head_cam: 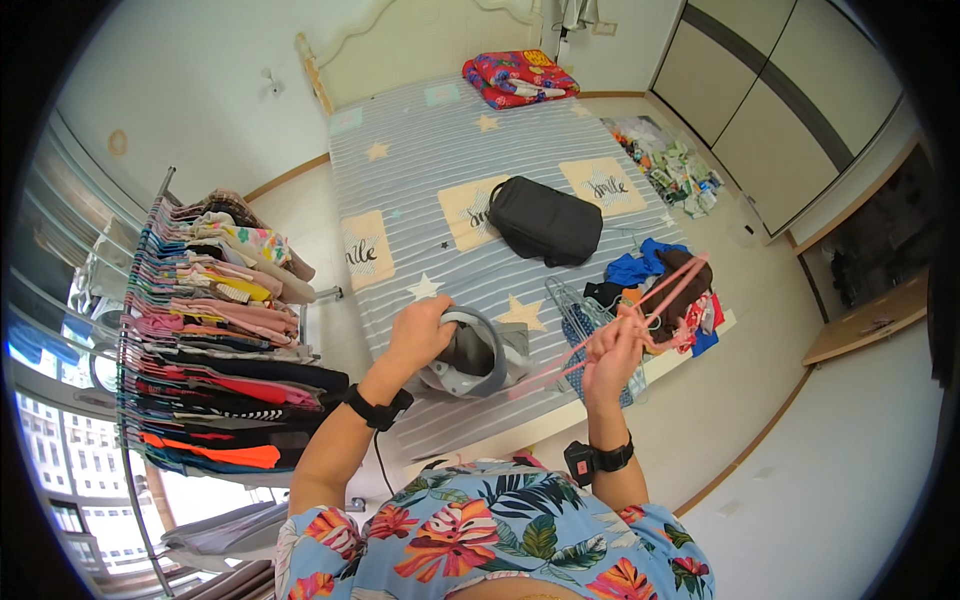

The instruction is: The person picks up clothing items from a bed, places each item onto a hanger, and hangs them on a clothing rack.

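My left hand (421,331) grips the grey collar of a light grey garment (468,354), which hangs over the near part of the bed. In my right hand (615,354) is a pink clothes hanger (673,288), tilted and partly blurred, apart from the garment's collar. Beyond and beneath the right hand, a bunch of pale green hangers (561,294) lies on the bed. A pile of clothes with a blue garment (646,259) and a dark brown garment (691,276) rests at the bed's near right corner, partly behind the pink hanger.
A black backpack (546,221) lies on the striped bedsheet (420,180). A folded red quilt (519,77) sits near the headboard (427,41). To the left stands a clothes rack (166,196) packed with garments. Various small items (671,169) cover the floor right of the bed.
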Available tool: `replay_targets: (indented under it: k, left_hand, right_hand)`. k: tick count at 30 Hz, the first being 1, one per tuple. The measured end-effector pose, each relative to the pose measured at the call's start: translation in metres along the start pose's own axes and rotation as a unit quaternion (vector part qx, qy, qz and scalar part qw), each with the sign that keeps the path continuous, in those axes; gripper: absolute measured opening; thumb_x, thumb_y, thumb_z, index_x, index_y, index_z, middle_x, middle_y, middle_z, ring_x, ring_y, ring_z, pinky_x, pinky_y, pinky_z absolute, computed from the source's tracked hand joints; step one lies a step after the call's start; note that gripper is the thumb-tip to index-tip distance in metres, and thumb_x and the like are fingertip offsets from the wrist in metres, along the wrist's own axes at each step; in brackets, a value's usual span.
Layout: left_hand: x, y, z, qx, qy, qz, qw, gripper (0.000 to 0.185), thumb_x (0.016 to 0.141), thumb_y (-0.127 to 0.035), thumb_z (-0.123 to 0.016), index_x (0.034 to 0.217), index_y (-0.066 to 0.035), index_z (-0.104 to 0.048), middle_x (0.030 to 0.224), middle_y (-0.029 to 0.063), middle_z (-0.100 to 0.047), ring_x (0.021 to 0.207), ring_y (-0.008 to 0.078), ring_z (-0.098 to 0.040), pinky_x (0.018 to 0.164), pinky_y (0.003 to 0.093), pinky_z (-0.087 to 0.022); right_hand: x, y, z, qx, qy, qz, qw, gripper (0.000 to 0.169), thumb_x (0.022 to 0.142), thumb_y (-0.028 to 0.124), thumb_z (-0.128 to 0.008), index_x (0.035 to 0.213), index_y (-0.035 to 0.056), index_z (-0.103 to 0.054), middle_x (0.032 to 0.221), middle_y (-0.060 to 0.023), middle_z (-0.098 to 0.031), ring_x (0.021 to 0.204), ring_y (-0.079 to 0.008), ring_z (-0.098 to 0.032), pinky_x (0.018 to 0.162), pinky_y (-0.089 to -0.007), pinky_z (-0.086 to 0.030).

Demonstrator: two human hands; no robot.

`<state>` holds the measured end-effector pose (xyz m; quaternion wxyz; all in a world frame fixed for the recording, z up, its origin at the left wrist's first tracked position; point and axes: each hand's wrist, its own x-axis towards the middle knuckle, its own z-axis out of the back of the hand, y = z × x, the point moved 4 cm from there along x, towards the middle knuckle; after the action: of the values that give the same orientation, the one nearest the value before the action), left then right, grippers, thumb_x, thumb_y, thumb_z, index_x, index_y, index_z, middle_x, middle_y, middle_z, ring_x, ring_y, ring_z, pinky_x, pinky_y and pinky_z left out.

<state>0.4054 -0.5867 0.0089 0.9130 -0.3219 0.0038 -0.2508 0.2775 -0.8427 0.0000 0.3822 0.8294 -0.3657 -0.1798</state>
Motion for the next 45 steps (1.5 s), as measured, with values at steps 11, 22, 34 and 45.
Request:
replay_targets:
  k: [11, 22, 34, 45]
  left_hand:
    - [-0.009, -0.04, 0.038, -0.067, -0.09, -0.122, 0.986, 0.022, 0.073, -0.013, -0.062, 0.095, -0.009, -0.066, 0.082, 0.0183, -0.066, 0.08, 0.0393, -0.063, 0.069, 0.0459, -0.05]
    - [-0.02, 0.012, 0.064, -0.005, 0.104, -0.095, 0.99, 0.024, 0.069, -0.01, -0.071, 0.092, -0.004, -0.067, 0.086, 0.0157, -0.064, 0.083, 0.0354, -0.061, 0.072, 0.04, -0.048]
    - [-0.03, 0.057, 0.059, -0.621, 0.024, 0.187, 0.761, 0.028, 0.092, -0.001, -0.046, 0.113, -0.004, -0.064, 0.097, 0.0017, -0.064, 0.08, 0.0105, -0.061, 0.072, 0.0255, -0.052]
    - [-0.034, 0.04, 0.112, -0.267, 0.018, 0.158, 0.95, 0.023, 0.086, -0.019, -0.066, 0.091, 0.002, -0.07, 0.073, -0.0039, -0.062, 0.067, 0.0046, -0.049, 0.06, 0.0233, -0.041]
  right_hand:
    - [-0.07, -0.045, -0.02, -0.454, 0.178, 0.148, 0.861, 0.052, 0.076, 0.016, -0.079, 0.121, 0.0018, -0.057, 0.06, 0.0013, -0.046, 0.054, -0.0084, -0.047, 0.055, -0.023, -0.041]
    - [-0.033, -0.003, -0.072, -0.407, 0.158, 0.229, 0.87, 0.016, 0.081, 0.003, -0.068, 0.096, -0.0021, -0.065, 0.065, 0.0056, -0.045, 0.058, -0.0032, -0.037, 0.051, -0.0212, -0.03]
    - [-0.049, 0.017, -0.103, -0.452, 0.188, 0.246, 0.836, 0.014, 0.083, 0.007, -0.07, 0.096, 0.001, -0.066, 0.066, 0.0053, -0.044, 0.061, -0.0034, -0.037, 0.053, -0.0214, -0.03]
    - [-0.039, -0.003, -0.091, -0.452, 0.232, 0.195, 0.839, 0.021, 0.078, 0.005, -0.073, 0.098, 0.0001, -0.068, 0.067, 0.0068, -0.047, 0.059, -0.0026, -0.036, 0.052, -0.021, -0.029]
